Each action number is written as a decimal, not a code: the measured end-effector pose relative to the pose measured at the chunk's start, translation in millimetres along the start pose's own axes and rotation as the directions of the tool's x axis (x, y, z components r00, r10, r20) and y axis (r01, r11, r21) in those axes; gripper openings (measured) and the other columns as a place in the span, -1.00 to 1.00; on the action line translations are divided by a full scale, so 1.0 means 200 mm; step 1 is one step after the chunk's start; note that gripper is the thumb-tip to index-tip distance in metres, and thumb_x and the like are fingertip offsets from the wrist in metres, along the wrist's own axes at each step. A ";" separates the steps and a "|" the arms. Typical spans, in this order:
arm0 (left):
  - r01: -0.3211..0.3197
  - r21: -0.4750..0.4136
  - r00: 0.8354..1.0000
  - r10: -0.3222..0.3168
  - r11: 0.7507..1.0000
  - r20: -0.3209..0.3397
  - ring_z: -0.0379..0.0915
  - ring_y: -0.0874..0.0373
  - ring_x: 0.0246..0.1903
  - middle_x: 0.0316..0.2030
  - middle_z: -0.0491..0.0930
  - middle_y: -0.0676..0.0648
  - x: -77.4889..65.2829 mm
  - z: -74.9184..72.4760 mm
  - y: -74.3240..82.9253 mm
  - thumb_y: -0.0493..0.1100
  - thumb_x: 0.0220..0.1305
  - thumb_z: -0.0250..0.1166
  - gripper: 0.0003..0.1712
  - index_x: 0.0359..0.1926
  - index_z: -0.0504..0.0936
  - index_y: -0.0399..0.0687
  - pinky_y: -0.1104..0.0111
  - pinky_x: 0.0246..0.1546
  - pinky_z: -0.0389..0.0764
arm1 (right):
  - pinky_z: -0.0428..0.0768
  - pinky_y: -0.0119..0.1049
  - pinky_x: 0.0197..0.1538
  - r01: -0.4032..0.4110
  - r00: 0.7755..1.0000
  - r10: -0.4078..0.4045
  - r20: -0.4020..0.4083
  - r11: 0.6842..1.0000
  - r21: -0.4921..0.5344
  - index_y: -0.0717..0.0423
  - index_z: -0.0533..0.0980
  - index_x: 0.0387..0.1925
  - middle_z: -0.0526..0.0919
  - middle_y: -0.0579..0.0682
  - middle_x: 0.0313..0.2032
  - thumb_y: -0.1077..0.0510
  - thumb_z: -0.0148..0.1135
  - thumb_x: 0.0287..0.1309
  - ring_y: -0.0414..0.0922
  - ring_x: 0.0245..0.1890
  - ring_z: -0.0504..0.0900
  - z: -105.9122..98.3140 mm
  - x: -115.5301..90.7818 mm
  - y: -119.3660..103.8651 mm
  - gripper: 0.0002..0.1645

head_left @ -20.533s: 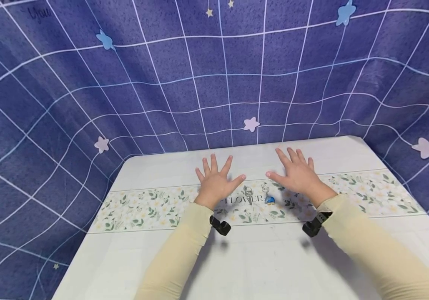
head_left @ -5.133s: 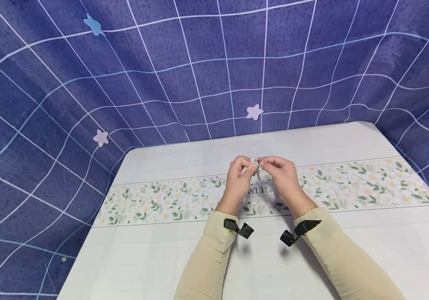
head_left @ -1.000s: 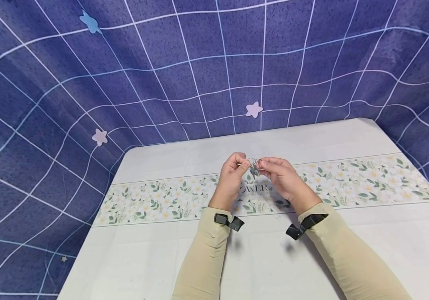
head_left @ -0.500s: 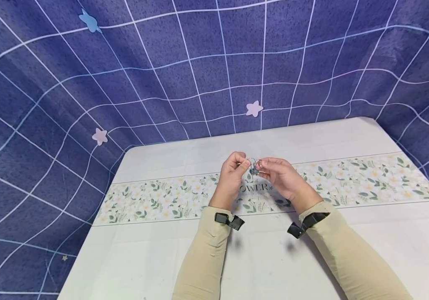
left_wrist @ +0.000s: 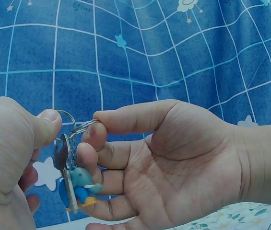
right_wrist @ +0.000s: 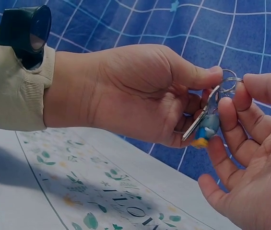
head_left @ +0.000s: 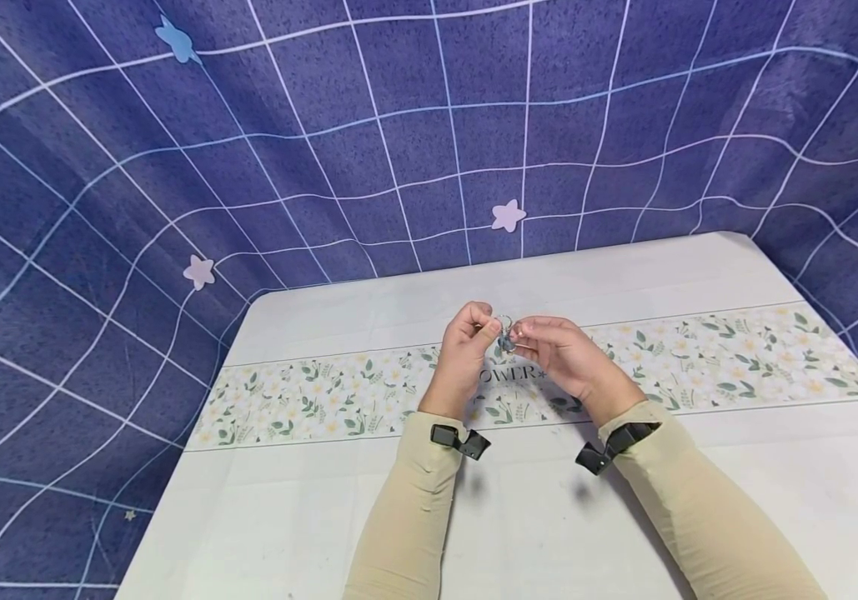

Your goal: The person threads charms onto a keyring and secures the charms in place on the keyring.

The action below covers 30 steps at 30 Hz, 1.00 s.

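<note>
My left hand (head_left: 462,354) pinches a thin metal ring (left_wrist: 70,115) between thumb and forefinger. Opposite it, the thumb and forefinger of my right hand (head_left: 571,362) pinch another metal split ring (left_wrist: 84,126), linked with the first. A silver key (right_wrist: 195,125) hangs between the hands, above the table. Beside the key dangles a small blue elephant charm (right_wrist: 208,125) with yellow feet, on a short chain; the other right fingers are close behind it in the left wrist view. Which ring carries the key is too small to tell.
Below the hands is a white table (head_left: 286,517) with a flower-printed strip (head_left: 308,400) and lettering across it. A blue gridded curtain with stars (head_left: 368,167) encloses the back and sides. Black camera straps (head_left: 460,440) sit on both sleeves.
At first both hands lay spread beside the key and charm on the table. Later they held them raised, closer together than now. Over the last second the charm and rings shifted slightly.
</note>
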<state>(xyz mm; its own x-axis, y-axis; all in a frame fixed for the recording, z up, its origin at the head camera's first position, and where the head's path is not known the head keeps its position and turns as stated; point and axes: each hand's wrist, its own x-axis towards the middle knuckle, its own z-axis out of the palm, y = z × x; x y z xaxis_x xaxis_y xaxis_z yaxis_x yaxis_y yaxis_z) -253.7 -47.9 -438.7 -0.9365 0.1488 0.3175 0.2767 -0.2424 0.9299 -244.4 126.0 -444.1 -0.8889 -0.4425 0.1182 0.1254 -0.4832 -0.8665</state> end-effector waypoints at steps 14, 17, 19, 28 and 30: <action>0.007 0.000 1.000 -0.007 1.000 0.004 0.25 0.21 -0.25 -0.27 0.32 0.06 0.00 0.00 0.00 -0.48 0.38 0.15 -0.63 -0.49 0.40 0.02 0.39 -0.12 0.32 | 0.48 -0.27 0.09 -0.003 1.000 0.003 0.000 1.000 0.004 0.04 0.66 -0.32 0.69 -0.13 -0.32 0.28 -0.07 0.48 -0.21 -0.19 0.61 0.00 0.00 0.00 -0.63; 0.017 -0.001 1.000 -0.017 1.000 0.003 0.26 0.22 -0.24 -0.25 0.33 0.06 0.00 0.00 0.01 -0.48 0.37 0.15 -0.62 -0.50 0.40 0.05 0.38 -0.10 0.32 | 0.46 -0.28 0.07 0.000 1.000 0.000 0.002 1.000 0.007 0.03 0.66 -0.33 0.69 -0.14 -0.32 0.28 -0.05 0.48 -0.22 -0.20 0.61 0.00 0.00 0.00 -0.63; 0.022 0.001 1.000 -0.022 1.000 0.001 0.27 0.22 -0.23 -0.24 0.35 0.06 0.00 0.00 0.01 -0.48 0.37 0.15 -0.61 -0.50 0.41 0.06 0.37 -0.07 0.33 | 0.45 -0.28 0.06 0.004 1.000 -0.004 -0.005 1.000 0.007 0.02 0.66 -0.33 0.69 -0.15 -0.33 0.28 -0.03 0.47 -0.23 -0.21 0.60 0.00 0.00 0.01 -0.64; 0.029 -0.006 1.000 -0.029 1.000 0.004 0.28 0.21 -0.17 -0.20 0.36 0.03 0.00 0.00 0.01 -0.49 0.37 0.14 -0.62 -0.49 0.43 0.03 0.36 -0.01 0.31 | 0.42 -0.24 0.09 -0.007 0.999 0.006 -0.047 1.000 -0.014 0.03 0.65 -0.35 0.68 -0.14 -0.34 0.27 0.01 0.46 -0.21 -0.21 0.59 0.00 0.01 0.00 -0.68; 0.030 -0.006 1.000 -0.030 1.000 0.009 0.28 0.21 -0.18 -0.20 0.36 0.02 0.00 0.00 0.01 -0.49 0.36 0.14 -0.62 -0.49 0.44 0.03 0.37 -0.02 0.32 | 0.42 -0.25 0.09 -0.003 0.999 0.002 -0.054 1.000 -0.023 0.03 0.65 -0.35 0.68 -0.14 -0.34 0.26 0.02 0.46 -0.21 -0.21 0.59 0.00 0.00 0.00 -0.68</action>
<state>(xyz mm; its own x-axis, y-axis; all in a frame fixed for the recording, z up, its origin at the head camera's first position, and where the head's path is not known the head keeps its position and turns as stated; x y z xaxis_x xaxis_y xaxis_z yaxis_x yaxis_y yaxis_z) -254.3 -49.0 -437.6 -0.9425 0.1646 0.2910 0.2472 -0.2432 0.9380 -244.9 124.8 -443.7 -0.9113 -0.4018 0.0901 0.1180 -0.4644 -0.8777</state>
